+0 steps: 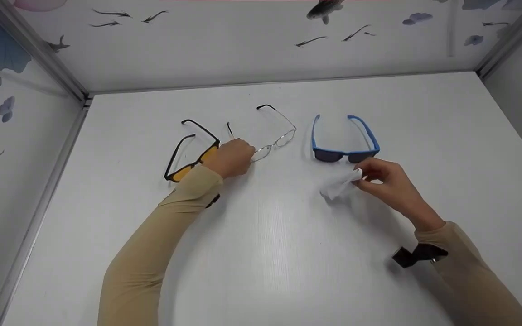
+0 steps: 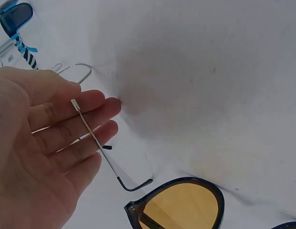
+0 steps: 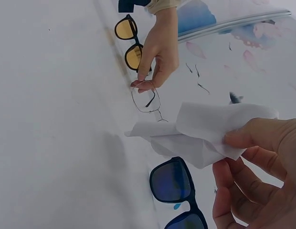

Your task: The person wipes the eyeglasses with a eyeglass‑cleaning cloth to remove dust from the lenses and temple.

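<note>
At the middle of the table, my left hand (image 1: 234,157) pinches the thin metal-framed eyeglasses (image 2: 84,120) near a hinge, between thumb and fingers. One temple with a black tip crosses in front of its fingers in the left wrist view. My right hand (image 1: 390,183) pinches a crumpled white cloth (image 3: 200,131) by its edge, and the rest hangs loose to the left. Just beyond that hand lie blue-framed sunglasses (image 1: 346,153) with dark lenses, temples unfolded. Black-framed glasses with yellow lenses (image 2: 184,202) lie beside my left hand, partly hidden by it in the head view.
The white table (image 1: 270,253) meets a printed back panel (image 1: 224,54) with fish pictures. Side panels with metal edge profiles (image 1: 39,226) stand left and right. A black device (image 1: 419,254) is strapped to my right wrist.
</note>
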`<state>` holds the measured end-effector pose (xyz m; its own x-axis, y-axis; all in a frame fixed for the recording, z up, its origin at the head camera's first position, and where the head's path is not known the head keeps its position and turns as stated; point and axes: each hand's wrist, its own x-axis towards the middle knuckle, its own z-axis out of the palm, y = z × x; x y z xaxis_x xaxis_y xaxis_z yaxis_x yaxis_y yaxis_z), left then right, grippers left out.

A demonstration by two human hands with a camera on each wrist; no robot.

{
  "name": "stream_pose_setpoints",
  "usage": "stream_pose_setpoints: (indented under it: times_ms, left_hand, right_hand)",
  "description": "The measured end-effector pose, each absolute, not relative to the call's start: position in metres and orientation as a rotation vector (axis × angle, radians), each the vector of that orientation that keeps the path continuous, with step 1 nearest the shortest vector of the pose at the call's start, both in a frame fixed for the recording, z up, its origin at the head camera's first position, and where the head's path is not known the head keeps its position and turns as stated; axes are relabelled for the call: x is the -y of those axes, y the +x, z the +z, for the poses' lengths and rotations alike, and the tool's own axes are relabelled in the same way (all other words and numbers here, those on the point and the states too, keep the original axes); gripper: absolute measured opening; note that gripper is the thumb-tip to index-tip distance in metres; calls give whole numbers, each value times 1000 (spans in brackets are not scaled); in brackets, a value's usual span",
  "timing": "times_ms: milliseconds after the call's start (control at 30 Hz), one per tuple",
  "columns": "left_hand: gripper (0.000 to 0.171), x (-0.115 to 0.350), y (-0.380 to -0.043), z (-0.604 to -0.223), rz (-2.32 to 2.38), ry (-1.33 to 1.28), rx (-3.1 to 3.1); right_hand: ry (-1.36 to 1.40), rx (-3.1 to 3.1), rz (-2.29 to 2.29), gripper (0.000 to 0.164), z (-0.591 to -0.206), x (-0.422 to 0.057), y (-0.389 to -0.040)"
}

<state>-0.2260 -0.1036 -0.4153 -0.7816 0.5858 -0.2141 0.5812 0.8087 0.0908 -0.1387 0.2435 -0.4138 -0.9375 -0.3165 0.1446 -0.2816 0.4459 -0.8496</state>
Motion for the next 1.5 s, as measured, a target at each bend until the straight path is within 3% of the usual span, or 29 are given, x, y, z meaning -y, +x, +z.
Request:
stream_pose_setpoints:
  times_ms: [533, 767, 900, 1033, 1500]
  left_hand:
    - [16, 90, -221, -414, -36, 760, -2898]
    - [17, 84, -210, -398, 206, 728, -2946]
    - [19, 79, -200, -390, 489, 748, -2948]
    - [18, 75, -187, -383, 706, 758, -2864]
    - [15, 69, -147, -366, 975, 847, -2716]
  right_hand:
    - [-523, -2672, -1498, 17, -418, -241, -140]
    - [-547, -2675, -1504, 26, -414, -237, -143]
    - [-568, -2652, -1526, 21, -409, -231, -148]
    - [-709, -2723, -1444, 15, -403, -225, -154]
    - [-1335, -3097, -779, 25, -381, -194, -165]
